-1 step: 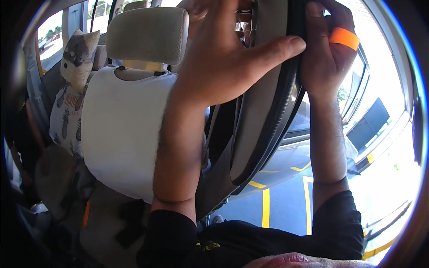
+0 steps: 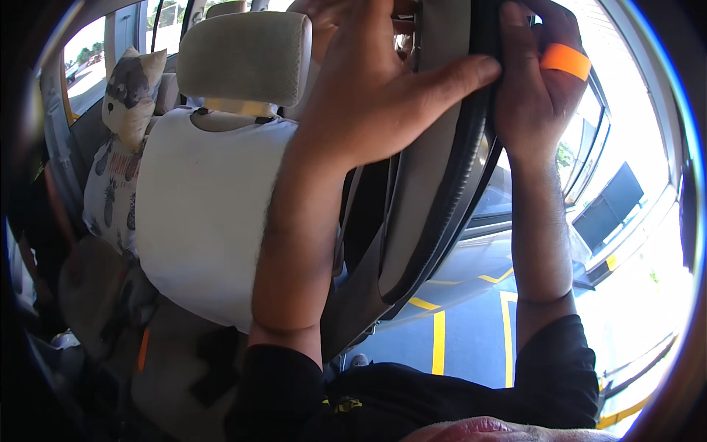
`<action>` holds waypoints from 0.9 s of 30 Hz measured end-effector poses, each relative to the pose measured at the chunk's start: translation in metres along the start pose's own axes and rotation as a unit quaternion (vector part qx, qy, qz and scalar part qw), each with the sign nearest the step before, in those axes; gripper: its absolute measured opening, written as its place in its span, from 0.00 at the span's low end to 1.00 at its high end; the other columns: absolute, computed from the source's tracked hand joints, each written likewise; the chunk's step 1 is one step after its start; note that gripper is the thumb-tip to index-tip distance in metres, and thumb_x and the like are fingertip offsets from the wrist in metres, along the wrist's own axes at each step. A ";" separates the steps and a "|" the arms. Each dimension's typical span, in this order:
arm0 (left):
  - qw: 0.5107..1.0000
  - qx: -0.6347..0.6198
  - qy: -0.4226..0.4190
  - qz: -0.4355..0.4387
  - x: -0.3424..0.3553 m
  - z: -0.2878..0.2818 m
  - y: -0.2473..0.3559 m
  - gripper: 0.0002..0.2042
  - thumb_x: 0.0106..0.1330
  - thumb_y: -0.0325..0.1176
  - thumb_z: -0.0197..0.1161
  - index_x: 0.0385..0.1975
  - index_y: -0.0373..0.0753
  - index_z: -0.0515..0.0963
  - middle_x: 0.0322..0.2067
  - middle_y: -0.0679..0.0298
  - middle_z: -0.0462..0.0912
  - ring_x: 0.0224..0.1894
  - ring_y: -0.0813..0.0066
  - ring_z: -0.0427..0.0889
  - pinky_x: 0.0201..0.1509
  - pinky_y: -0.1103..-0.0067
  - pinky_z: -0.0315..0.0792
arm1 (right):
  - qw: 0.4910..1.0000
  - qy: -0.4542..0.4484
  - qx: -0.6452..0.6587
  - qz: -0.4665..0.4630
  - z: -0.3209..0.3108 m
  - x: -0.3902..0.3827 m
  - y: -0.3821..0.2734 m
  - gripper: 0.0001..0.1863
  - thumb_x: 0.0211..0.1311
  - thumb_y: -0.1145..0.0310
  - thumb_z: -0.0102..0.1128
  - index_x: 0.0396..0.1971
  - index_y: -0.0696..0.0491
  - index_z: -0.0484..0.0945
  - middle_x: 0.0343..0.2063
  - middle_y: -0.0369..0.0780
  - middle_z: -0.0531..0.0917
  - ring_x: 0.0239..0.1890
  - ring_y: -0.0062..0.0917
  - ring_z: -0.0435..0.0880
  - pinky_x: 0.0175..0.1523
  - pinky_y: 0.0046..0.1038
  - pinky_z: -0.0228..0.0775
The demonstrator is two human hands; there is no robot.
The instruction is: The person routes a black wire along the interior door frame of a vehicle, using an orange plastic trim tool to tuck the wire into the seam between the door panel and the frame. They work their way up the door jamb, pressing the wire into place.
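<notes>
At the top of the view, my left hand [image 2: 368,107] spreads against the beige inner trim [image 2: 442,51] of a car's door pillar. Its thumb reaches across to a black rubber door seal [image 2: 471,136] that runs down the edge of the opening. The tips of its other fingers pass out of view. On the outer side of the same seal, my right hand [image 2: 534,92] is closed around the edge with its fingers bent. An orange band [image 2: 565,61] circles one of its fingers.
Left of my arms stands a car seat with a beige headrest [image 2: 243,59] and white cover [image 2: 199,214]. Beyond it is a patterned cushion [image 2: 132,96]. A seat belt [image 2: 361,272] hangs beside the pillar. Outside lies blue floor with yellow lines [image 2: 438,346]. Another person's dark clothing [image 2: 37,243] shows far left.
My left hand and wrist have shifted very slightly to the right, its thumb a little higher on the seal. My right hand keeps nearly the same place.
</notes>
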State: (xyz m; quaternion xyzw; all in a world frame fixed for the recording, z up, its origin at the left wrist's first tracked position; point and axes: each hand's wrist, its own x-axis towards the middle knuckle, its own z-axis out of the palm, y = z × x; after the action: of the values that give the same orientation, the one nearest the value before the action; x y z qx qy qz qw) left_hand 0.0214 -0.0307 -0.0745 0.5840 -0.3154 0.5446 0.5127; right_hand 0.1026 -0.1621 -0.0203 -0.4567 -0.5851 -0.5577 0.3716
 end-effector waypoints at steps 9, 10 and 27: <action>0.994 -0.090 -0.057 -0.034 0.005 -0.006 -0.019 0.23 0.75 0.32 0.66 0.62 0.31 0.64 0.46 0.53 0.82 0.50 0.71 0.84 0.52 0.75 0.81 | 0.976 -0.073 0.137 0.153 -0.021 0.010 -0.019 0.32 0.63 0.77 0.68 0.67 0.58 0.70 0.36 0.31 0.76 0.35 0.12 0.73 0.42 0.16 0.64; 0.997 -0.053 -0.050 -0.020 0.003 -0.006 -0.021 0.23 0.75 0.31 0.65 0.63 0.31 0.64 0.46 0.53 0.83 0.49 0.72 0.84 0.51 0.75 0.81 | 0.975 -0.078 0.127 0.163 -0.022 0.012 -0.023 0.32 0.63 0.77 0.67 0.67 0.58 0.70 0.36 0.31 0.76 0.35 0.13 0.74 0.42 0.17 0.65; 0.986 -0.100 0.001 -0.134 0.013 -0.025 0.003 0.28 0.59 0.23 0.71 0.57 0.33 0.65 0.45 0.55 0.80 0.46 0.72 0.82 0.52 0.74 0.80 | 0.992 -0.102 0.069 -0.013 -0.024 0.012 0.009 0.24 0.62 0.75 0.66 0.59 0.59 0.78 0.47 0.42 0.80 0.50 0.26 0.78 0.64 0.32 0.62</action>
State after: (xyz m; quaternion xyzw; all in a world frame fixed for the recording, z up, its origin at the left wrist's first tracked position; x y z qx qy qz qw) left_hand 0.0138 -0.0057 -0.0646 0.5667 -0.2868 0.4374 0.6367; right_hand 0.1058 -0.1847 -0.0034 -0.4771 -0.6626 -0.4713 0.3335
